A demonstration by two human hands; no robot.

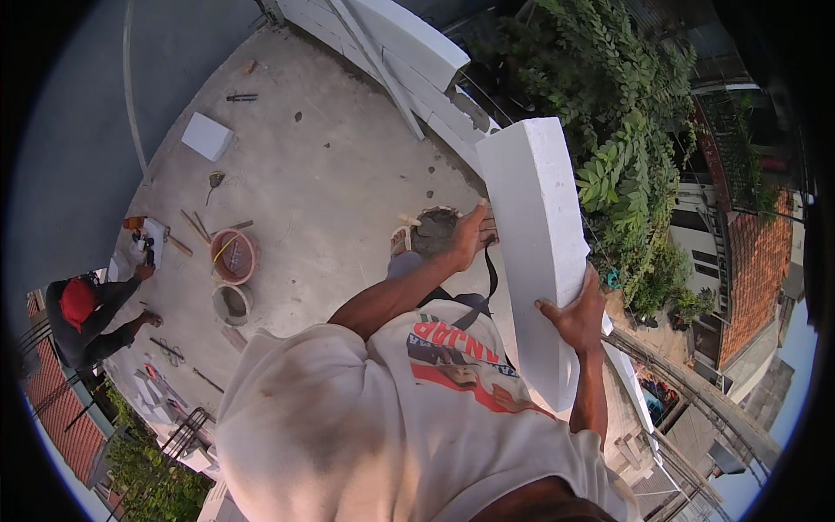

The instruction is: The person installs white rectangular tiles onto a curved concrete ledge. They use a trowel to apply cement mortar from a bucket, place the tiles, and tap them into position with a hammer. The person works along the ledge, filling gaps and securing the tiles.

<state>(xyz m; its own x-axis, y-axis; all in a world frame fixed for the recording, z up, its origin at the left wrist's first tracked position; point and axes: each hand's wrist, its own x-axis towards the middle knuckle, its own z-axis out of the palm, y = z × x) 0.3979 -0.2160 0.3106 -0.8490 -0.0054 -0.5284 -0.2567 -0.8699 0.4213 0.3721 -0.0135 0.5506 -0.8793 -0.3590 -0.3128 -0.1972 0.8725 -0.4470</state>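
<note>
Head view: my left hand (472,237) and right hand (581,311) grip the white block (531,252) near the low wall's (441,109) closer end; I judge I'm steadying it, and shifting it calls for balanced support.

The wearer's two hands (581,309) were in view, one hand-held white block (533,244), two buckets (233,277), one co-worker (103,315), one red cap (78,304), one leaning bar (378,70), seemingly one tape measure (216,179)

Fisheye, head-worn, facing down, hands (581,311) near
</note>
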